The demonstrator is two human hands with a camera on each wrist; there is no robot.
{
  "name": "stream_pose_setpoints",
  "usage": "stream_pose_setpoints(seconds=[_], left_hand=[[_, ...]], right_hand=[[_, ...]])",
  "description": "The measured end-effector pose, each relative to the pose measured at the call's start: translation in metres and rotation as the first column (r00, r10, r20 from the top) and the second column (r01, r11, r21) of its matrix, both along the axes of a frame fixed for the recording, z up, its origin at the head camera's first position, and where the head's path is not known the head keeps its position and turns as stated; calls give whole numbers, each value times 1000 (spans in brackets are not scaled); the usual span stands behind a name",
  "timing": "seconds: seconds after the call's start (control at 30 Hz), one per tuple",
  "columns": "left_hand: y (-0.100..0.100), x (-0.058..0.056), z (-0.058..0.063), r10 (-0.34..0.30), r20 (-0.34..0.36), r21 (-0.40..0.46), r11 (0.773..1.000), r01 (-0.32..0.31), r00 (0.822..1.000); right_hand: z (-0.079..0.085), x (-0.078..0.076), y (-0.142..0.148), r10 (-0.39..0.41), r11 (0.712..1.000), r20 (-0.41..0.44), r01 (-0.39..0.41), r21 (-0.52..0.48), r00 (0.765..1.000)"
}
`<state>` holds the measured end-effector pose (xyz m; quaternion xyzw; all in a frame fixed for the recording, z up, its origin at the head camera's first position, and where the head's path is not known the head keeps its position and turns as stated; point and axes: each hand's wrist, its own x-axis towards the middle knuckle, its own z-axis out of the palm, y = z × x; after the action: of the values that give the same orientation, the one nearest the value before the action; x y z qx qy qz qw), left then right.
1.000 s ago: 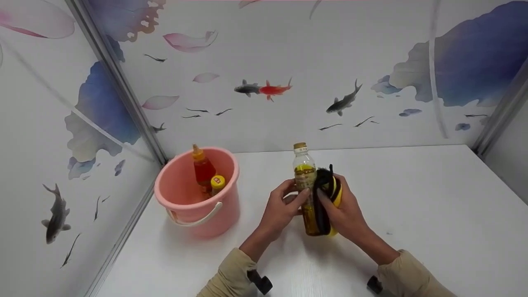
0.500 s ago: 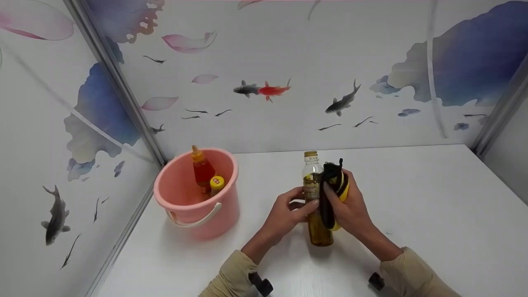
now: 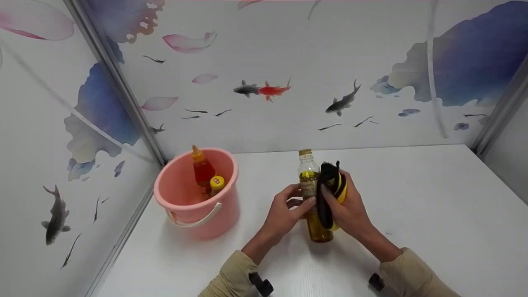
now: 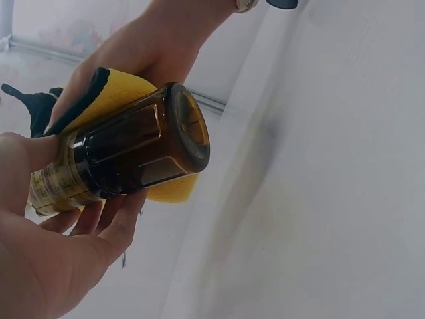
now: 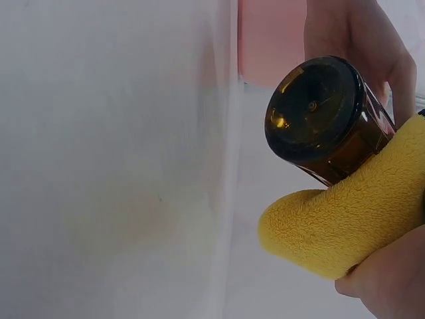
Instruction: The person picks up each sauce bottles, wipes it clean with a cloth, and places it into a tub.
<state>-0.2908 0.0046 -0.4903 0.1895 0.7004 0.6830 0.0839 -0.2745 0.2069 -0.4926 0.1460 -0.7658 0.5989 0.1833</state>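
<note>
A clear bottle of amber oil (image 3: 319,231) with a gold cap tilts slightly to the left above the table. My left hand (image 3: 284,212) holds it round the label, thumb in front and fingers behind. A folded cloth (image 5: 339,219), yellow and fluffy on one face and black on the other, is gripped by my right hand (image 3: 352,206). The cloth lies against the bottle's right side. In the left wrist view the oil bottle's base (image 4: 189,129) shows off the table, with the yellow cloth behind it.
A pink bucket (image 3: 222,218) with a white handle stands on the white table (image 3: 433,206) at left. Inside it are a red squeeze bottle (image 3: 204,171) with an orange nozzle and a yellow-capped container (image 3: 217,184). Printed walls (image 3: 288,49) enclose the table.
Over the last second the bottle has gone right and lower, then slightly back left and up. The cloth has shifted against its side. Both hands keep their hold.
</note>
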Motion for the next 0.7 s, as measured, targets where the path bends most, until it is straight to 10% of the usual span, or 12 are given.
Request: stream_pose_setpoints(seconds=[0.7], left_hand=[[-6, -5, 7, 109, -24, 101, 989, -107, 994]], right_hand=[[-5, 3, -7, 89, 996, 47, -89, 12, 995]])
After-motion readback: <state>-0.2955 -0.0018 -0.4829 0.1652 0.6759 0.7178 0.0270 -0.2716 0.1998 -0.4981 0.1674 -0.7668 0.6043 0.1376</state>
